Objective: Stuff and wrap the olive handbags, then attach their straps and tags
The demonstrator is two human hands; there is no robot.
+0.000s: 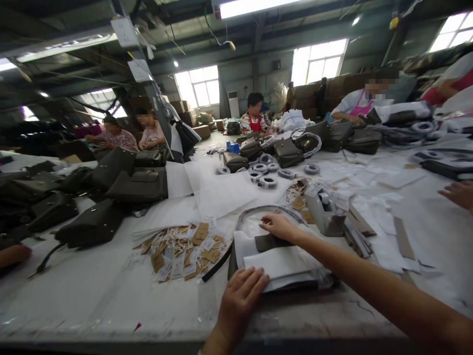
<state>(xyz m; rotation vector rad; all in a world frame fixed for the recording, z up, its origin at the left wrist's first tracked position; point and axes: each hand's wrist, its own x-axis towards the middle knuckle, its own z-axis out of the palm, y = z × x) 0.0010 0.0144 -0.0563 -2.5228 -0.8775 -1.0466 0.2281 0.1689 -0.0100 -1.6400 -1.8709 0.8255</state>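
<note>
Near the front edge of the surface, a light, slippery plastic-wrapped bag is pressed under the left hand and right hand, both spread flat; its stiffer edges are judged best gripped.

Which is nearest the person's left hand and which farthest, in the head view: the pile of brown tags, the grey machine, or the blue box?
From the left hand:
1. Pile of brown tags, just to its left.
2. Grey machine, ahead on the right.
3. Blue box, far off, straight ahead.
</note>
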